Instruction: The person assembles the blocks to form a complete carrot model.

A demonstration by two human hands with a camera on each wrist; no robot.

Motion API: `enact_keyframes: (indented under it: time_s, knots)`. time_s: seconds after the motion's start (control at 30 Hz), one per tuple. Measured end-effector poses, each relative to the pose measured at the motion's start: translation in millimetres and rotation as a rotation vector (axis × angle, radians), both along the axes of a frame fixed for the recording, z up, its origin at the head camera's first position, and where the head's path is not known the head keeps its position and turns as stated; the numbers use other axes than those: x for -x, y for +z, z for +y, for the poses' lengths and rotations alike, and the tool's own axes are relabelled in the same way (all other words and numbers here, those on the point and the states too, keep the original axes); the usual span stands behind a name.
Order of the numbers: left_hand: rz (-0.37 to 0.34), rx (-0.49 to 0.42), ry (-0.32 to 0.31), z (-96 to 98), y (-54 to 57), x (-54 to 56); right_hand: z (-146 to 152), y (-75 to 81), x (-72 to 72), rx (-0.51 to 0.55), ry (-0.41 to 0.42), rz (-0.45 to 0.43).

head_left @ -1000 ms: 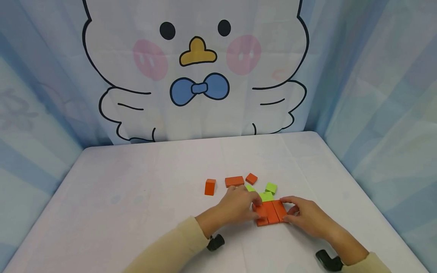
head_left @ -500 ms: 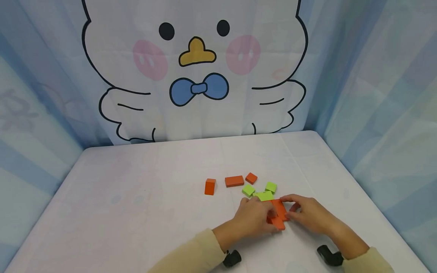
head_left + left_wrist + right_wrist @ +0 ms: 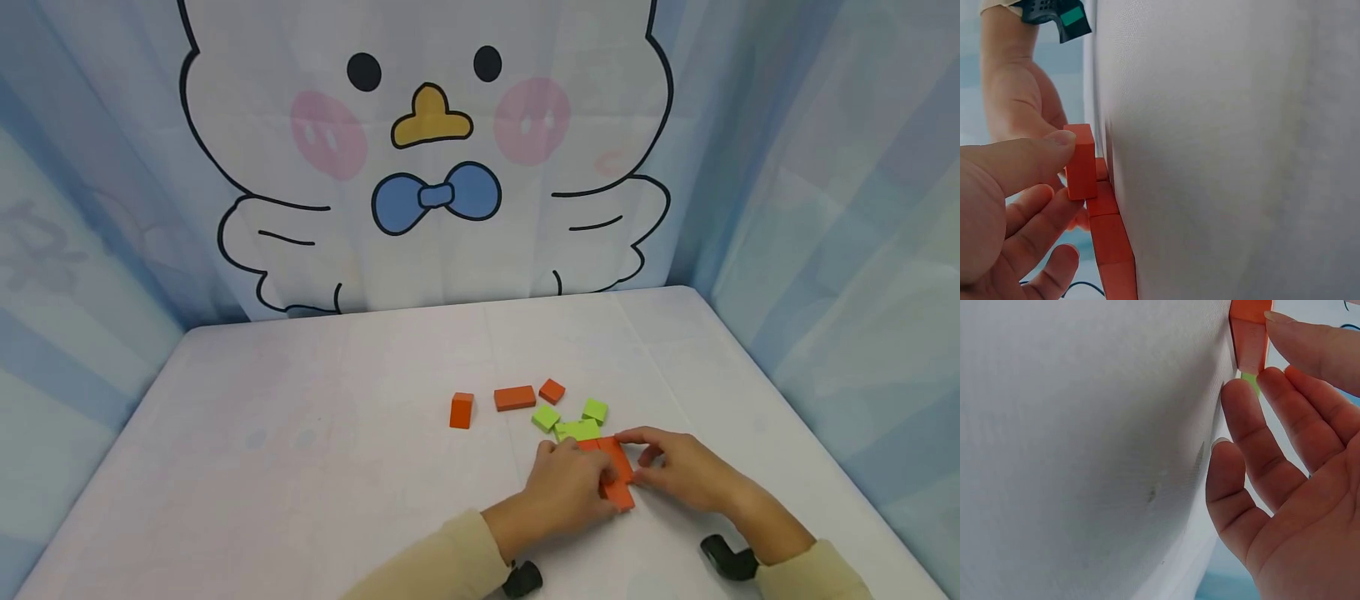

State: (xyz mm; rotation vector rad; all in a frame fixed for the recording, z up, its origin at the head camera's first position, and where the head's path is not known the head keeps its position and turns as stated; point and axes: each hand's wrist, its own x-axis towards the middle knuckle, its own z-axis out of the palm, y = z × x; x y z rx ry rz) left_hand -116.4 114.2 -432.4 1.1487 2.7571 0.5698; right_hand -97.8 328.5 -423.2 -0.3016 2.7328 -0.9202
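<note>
Left hand [image 3: 568,487] pinches an orange block [image 3: 1080,162] between thumb and fingertips, at the near end of the orange row [image 3: 612,457]. On the left wrist feed I see the block sitting higher off the tabletop [image 3: 337,433] than the row does; whether block and row touch, I cannot tell. Right hand [image 3: 678,467] is at the row's right side, thumb and forefinger tip close against it, other fingers loose. Pinching or only bracing, I cannot tell.

Step in hand, my reading: fitting the block to the row. I would use the right hand as a firm stop, bring the block down level, and ease it in with light, even pressure; a hard shove could skew the row. Fingertips best clear of the joint.

Bearing: block's long axis runs roughly front to back, one end toward the person, the other toward the row.

Green blocks [image 3: 579,430] lie just beyond the row; three loose orange blocks [image 3: 514,398] lie farther beyond it, off to its left.
</note>
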Motion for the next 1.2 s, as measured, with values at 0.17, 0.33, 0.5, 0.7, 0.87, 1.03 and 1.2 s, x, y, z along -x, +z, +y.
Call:
enact_keyframes:
  time_s: [0.17,0.33,0.5,0.7,0.87,1.03,1.2]
  knots:
    - [0.001,0.031,0.006,2.4,0.9,-0.9,-0.2,-0.2,0.0,-0.007,-0.010,-0.010]
    - [0.013,0.055,0.018,2.2,0.6,0.0,-0.6,-0.5,0.7,-0.007,-0.019,-0.023]
    - [-0.002,0.060,0.032,3.3,0.3,2.4,-1.3,-0.2,1.4,-0.010,-0.018,-0.026]
    - [-0.003,0.031,0.008,2.1,-0.8,4.2,-2.3,1.7,1.4,-0.005,-0.019,-0.025]
    - [0.031,0.006,-0.029,0.3,-1.4,5.0,-2.5,1.9,1.5,0.000,-0.021,-0.029]
    - [-0.013,-0.016,-0.038,0.1,-1.0,5.4,-3.0,0.7,0.8,0.032,-0.018,-0.024]
    - [-0.076,-0.037,-0.034,0.0,0.1,5.6,-4.0,0.1,-0.1,0.065,-0.011,-0.024]
